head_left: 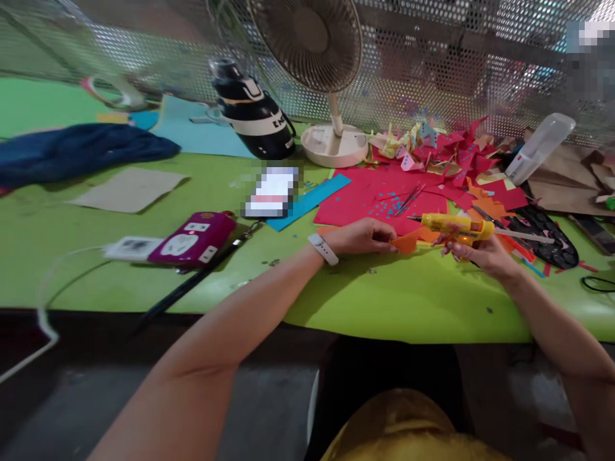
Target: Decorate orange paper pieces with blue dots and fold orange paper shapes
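Observation:
My left hand [361, 235] pinches a small folded piece of orange paper [406, 243] just above the green table [144, 282]; a white band sits on that wrist. My right hand [480, 251] is wrapped round a yellow glue gun [456, 224], whose nozzle points left, a little above the orange paper. Sheets of red paper [379, 195] speckled with blue bits lie right behind both hands.
A heap of folded paper shapes [432, 150] lies at the back right. A desk fan [331, 137] and a black bottle [254, 115] stand at the back. A magenta power strip [192, 238] and a black pen [192, 282] lie left. Blue cloth [77, 150] is far left.

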Demonstrator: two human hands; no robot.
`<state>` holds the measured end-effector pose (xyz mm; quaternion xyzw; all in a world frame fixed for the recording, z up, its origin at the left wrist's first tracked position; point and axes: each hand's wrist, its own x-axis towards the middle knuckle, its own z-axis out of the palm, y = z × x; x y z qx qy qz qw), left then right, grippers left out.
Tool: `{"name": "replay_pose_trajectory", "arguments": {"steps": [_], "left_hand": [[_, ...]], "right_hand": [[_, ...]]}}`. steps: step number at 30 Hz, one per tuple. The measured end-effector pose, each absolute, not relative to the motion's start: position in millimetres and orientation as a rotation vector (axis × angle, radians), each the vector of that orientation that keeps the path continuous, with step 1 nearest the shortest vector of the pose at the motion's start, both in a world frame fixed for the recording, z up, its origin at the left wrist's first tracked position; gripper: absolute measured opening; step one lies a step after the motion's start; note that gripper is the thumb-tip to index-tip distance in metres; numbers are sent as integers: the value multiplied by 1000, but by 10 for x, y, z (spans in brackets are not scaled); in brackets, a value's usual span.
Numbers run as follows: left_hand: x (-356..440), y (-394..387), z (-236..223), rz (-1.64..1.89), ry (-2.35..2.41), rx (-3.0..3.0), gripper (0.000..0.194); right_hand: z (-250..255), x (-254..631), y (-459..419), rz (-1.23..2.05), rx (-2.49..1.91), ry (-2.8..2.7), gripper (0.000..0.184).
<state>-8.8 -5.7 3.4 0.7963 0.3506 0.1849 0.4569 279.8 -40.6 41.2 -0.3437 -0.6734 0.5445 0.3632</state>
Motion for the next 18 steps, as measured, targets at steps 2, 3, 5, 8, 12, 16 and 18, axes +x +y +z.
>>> {"name": "replay_pose_trajectory", "arguments": {"steps": [2, 3, 5, 8, 12, 16, 18], "left_hand": [[-94, -50, 25, 466, 859, 2006, 29], [-95, -46, 23, 464, 853, 2025, 29], [-94, -41, 26, 451, 848, 2048, 28], [-96, -43, 39, 423, 843, 2047, 27], [-104, -54, 50, 430, 820, 2011, 27], [-109, -61, 55, 442, 833, 1950, 27], [-112, -63, 57, 436, 827, 1929, 28]], "right_hand": [[409, 2795, -424, 1364, -924, -1741, 26], [401, 2799, -429, 1346, -953, -1744, 24], [377, 2810, -432, 1299, -1019, -1759, 21], [332, 2821, -420, 1215, -1078, -1825, 20], [306, 2798, -399, 1222, -1083, -1948, 26], [309, 2759, -385, 1226, -1106, -1988, 28], [306, 2746, -383, 1126, -1134, -2029, 31]]}}
